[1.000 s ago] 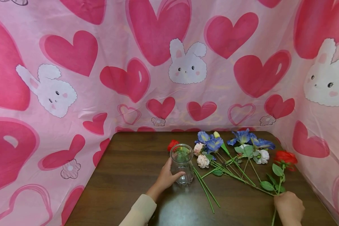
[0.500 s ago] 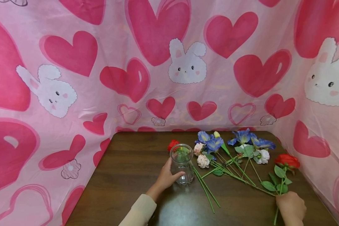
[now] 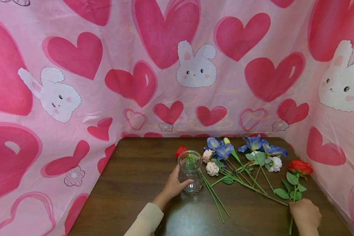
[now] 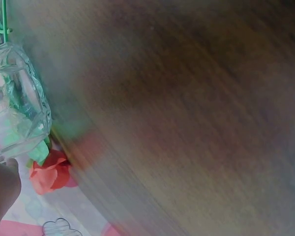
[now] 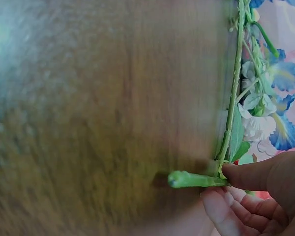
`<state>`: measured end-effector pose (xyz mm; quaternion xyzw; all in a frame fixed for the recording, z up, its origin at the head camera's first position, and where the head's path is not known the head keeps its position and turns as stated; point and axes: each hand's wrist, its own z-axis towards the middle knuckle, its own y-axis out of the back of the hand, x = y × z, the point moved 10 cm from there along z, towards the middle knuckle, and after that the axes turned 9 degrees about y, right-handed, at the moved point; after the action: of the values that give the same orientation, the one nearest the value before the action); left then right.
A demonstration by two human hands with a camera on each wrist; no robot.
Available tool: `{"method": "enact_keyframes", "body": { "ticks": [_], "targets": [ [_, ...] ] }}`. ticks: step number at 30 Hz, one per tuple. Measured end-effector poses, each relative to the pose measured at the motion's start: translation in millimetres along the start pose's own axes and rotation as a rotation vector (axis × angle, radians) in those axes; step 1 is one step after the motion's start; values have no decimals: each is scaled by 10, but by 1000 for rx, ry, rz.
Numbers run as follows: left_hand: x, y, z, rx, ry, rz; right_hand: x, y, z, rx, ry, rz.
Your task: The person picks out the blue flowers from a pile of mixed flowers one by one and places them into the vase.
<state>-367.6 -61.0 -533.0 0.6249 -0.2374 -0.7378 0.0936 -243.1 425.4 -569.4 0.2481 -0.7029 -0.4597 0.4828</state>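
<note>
A clear glass vase (image 3: pixel 191 178) stands upright on the table, and my left hand (image 3: pixel 174 184) grips its left side with the thumb across the front. In the left wrist view the vase (image 4: pixel 19 98) shows at the left edge, with part of the hand (image 4: pixel 2 189) below it. At the right front, my right hand (image 3: pixel 305 213) holds a red rose (image 3: pixel 299 167) by its green stem. The right wrist view shows the thumb and fingers of that hand (image 5: pixel 255 196) pinching the stem (image 5: pixel 196 180), its cut end pointing left. Another long stem (image 5: pixel 231 108) meets it at the fingers.
Blue irises (image 3: pixel 224 150), pale pink roses (image 3: pixel 212 168), a white flower (image 3: pixel 274 164) and a yellow-tipped bud (image 3: pixel 226 141) lie right of the vase, stems crossing. A second red flower (image 3: pixel 181 151) lies behind the vase. Pink heart-printed cloth (image 3: pixel 194 98) surrounds the table (image 3: pixel 129 183).
My right hand has shifted slightly to the right with the rose stem, and the rose's leaves have turned a little. The left hand and the vase have stayed in place.
</note>
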Motion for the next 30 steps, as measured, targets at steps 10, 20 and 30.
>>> {"method": "enact_keyframes", "body": {
  "ticks": [10, 20, 30],
  "targets": [
    [9, 1, 1, -6, -2, 10, 129, 158, -11, -54, 98, 6],
    [14, 4, -3, -8, 3, 8, 510, 511, 52, -252, 223, 34],
    [17, -8, -1, -12, -9, 11, 931, 383, 198, -210, 393, 68]
  ]
}}
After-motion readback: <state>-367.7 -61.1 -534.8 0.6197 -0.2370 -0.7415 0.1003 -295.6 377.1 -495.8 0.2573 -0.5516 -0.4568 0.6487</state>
